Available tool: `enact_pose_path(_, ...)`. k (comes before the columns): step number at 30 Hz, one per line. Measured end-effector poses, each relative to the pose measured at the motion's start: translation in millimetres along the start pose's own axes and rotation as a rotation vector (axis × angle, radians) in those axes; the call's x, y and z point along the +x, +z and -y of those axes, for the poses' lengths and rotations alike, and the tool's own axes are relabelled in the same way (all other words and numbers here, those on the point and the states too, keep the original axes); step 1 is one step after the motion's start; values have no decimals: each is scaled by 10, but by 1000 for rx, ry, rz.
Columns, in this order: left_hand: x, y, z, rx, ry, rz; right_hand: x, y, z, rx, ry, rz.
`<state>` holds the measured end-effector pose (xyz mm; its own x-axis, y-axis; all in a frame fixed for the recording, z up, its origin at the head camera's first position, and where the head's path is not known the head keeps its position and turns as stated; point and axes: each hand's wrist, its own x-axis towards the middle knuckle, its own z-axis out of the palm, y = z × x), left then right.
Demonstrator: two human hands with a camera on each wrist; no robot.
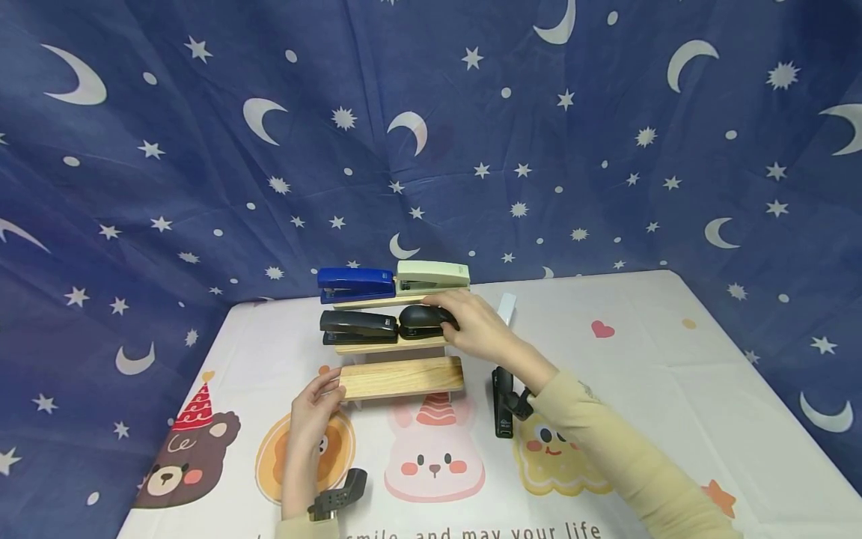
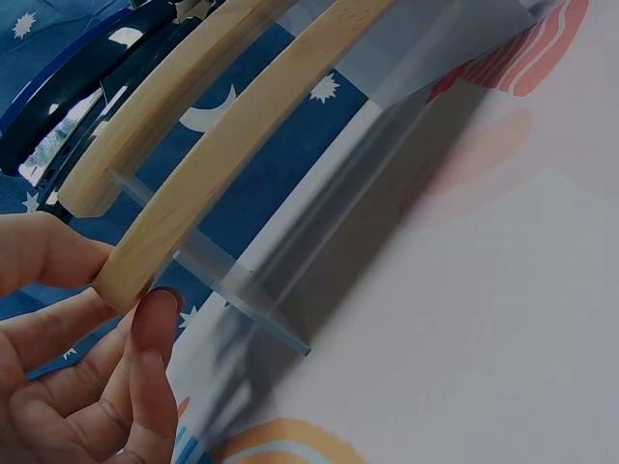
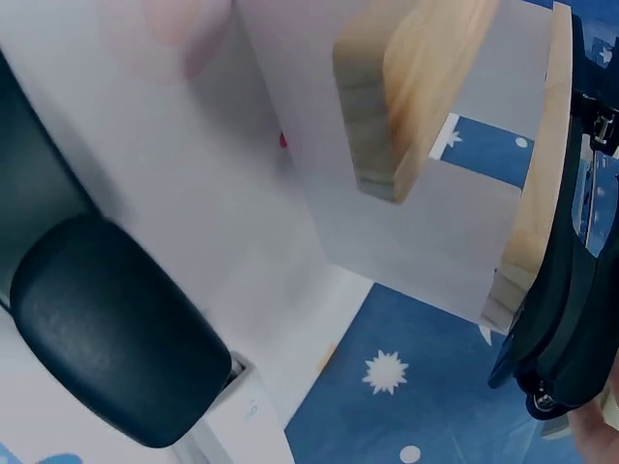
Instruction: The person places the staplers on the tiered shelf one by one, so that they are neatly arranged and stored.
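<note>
A tiered stand carries staplers on its wooden shelves. My left hand (image 1: 315, 410) pinches the left end of the lowest wooden shelf (image 1: 402, 379); in the left wrist view, the thumb and fingers grip the board's end (image 2: 135, 275). On the middle shelf (image 1: 377, 348), my right hand (image 1: 480, 329) holds the right end of a rounded black stapler (image 1: 419, 316). This stapler (image 3: 571, 300) lies along the shelf edge in the right wrist view, where little of the hand shows. Another black stapler (image 1: 358, 326) sits to its left.
A blue stapler (image 1: 355, 281) and a pale green stapler (image 1: 432, 275) occupy the top shelf. Right of the stand, a black stapler (image 1: 502, 408) and a white object (image 1: 506, 307), partly behind my right hand, lie on the table. A starry blue cloth (image 1: 431, 150) hangs behind.
</note>
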<state>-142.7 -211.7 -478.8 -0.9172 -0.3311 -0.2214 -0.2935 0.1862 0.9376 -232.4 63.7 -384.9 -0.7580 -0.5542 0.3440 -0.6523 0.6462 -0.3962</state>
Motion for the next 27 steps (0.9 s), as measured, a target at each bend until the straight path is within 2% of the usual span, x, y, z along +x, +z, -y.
enact_pose_path(3, -7, -6, -1, 3, 4, 2, -20, -5, 7, -23, -9, -46)
enact_pose_path(10, -2, -10, -2, -3, -2, 12, -84, -43, 18, 12, -1, -117)
enact_pose_path(27, -1, -3, 4, -1, -4, 8, -441, -74, 0, 98, 40, -209)
